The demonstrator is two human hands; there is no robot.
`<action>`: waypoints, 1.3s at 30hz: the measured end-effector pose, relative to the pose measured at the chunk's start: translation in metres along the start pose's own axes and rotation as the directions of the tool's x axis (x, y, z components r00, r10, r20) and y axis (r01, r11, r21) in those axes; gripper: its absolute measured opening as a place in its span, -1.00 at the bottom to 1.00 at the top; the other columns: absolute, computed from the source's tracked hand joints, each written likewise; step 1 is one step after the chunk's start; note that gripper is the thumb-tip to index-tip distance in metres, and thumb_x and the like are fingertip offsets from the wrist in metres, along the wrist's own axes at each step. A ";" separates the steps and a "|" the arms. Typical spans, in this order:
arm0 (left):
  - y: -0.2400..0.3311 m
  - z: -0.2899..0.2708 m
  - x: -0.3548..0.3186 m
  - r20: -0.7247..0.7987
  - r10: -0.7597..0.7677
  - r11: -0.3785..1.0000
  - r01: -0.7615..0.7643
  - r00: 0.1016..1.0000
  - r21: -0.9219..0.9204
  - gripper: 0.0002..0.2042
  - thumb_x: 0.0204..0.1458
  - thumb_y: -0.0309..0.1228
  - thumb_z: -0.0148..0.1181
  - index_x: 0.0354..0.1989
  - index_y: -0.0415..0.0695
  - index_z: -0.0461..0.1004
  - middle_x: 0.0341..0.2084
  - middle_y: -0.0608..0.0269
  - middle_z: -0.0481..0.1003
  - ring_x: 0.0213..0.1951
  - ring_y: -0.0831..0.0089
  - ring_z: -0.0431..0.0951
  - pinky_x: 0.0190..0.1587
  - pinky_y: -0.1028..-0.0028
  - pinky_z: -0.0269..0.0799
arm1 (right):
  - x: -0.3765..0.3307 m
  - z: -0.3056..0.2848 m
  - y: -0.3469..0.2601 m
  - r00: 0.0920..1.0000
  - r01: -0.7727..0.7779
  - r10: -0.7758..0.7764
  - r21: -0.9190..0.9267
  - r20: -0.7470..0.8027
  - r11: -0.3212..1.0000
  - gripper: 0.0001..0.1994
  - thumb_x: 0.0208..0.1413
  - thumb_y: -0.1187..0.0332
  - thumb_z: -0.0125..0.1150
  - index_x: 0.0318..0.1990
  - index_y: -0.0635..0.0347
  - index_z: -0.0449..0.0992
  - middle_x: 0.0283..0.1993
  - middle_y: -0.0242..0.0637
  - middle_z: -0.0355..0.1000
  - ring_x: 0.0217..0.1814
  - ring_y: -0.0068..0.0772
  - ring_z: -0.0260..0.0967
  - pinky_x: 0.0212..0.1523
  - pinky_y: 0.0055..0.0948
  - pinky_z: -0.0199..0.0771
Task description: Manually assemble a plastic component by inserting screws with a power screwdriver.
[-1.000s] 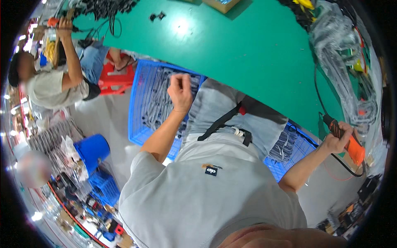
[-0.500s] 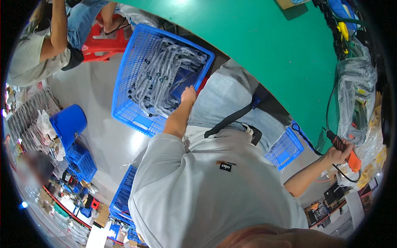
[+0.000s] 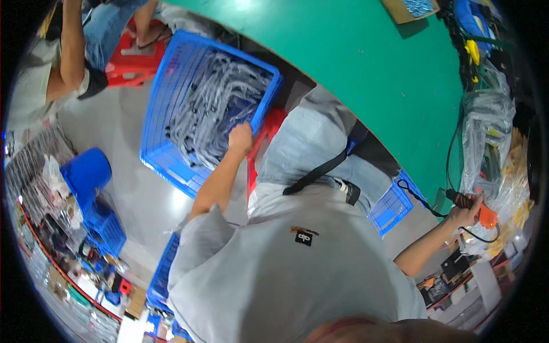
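My left hand (image 3: 241, 137) is closed on the near-right rim of a blue plastic crate (image 3: 201, 186). Inside the crate lie several bent, tube-like parts (image 3: 220, 94) wrapped in clear plastic, with small dark pieces on them. On the right, beside the green table, my right hand (image 3: 466, 212) is wrapped round an orange and black corded hand tool (image 3: 486, 217). Its working end cannot be made out. A black cable loops around this tool.
The green table (image 3: 366, 74) curves along the front and right. Plastic-wrapped items (image 3: 486, 137) hang at its right edge. A red stool (image 3: 265, 136) stands between the crate and my legs. Another person (image 3: 63, 71) sits at the far left, near a blue bin (image 3: 88, 171).
The crate has shifted left, away from my legs, with my left hand at its rim. More of the red stool shows. My right hand still holds the tool.
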State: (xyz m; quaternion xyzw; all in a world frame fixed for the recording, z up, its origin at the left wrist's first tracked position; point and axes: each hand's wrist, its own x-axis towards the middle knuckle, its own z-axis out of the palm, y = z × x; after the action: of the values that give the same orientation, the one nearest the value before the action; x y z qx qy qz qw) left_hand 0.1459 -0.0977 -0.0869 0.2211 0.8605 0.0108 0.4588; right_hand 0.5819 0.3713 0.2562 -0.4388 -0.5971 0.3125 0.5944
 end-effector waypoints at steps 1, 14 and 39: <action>0.004 -0.005 -0.009 -0.026 0.010 1.000 -0.010 1.000 0.023 -0.70 0.03 -0.47 0.17 -0.04 -0.30 0.48 -0.15 -0.29 0.58 -0.06 -0.14 0.63 0.00 0.05 0.56 | 0.006 -0.014 -0.001 1.000 -0.007 0.006 0.043 0.029 0.999 -0.83 0.16 0.46 0.35 -0.18 0.32 0.51 -0.46 -0.32 0.41 -0.48 -0.47 0.33 -0.41 -0.46 0.42; 0.003 0.050 0.015 -0.134 -0.014 0.999 0.010 0.991 -0.033 -0.64 0.12 -0.31 0.20 0.00 -0.30 0.42 -0.11 -0.27 0.52 -0.12 -0.14 0.64 -0.07 0.09 0.61 | 0.009 0.014 -0.020 0.996 -0.031 0.026 0.065 0.081 0.997 -0.83 0.18 0.44 0.33 -0.17 0.39 0.57 -0.37 -0.17 0.49 -0.39 -0.28 0.39 -0.29 -0.30 0.47; -0.116 0.155 0.079 -0.402 0.371 0.497 -0.544 0.837 -0.676 -0.68 0.07 -0.19 0.14 -0.28 -0.24 0.62 -0.45 -0.08 0.61 -0.36 -0.04 0.64 -0.31 0.04 0.51 | -0.047 0.076 0.013 0.995 0.092 -0.087 -0.109 0.056 0.990 -0.82 0.15 0.54 0.18 -0.09 0.31 0.48 -0.34 -0.32 0.42 -0.34 -0.44 0.39 -0.25 -0.44 0.48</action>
State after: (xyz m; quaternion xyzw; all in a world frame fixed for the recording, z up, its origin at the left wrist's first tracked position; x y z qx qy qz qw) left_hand 0.1875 -0.2000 -0.2642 0.2232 0.7226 0.5197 0.3975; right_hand 0.5049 0.3465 0.2166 -0.4360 -0.6477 0.2628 0.5669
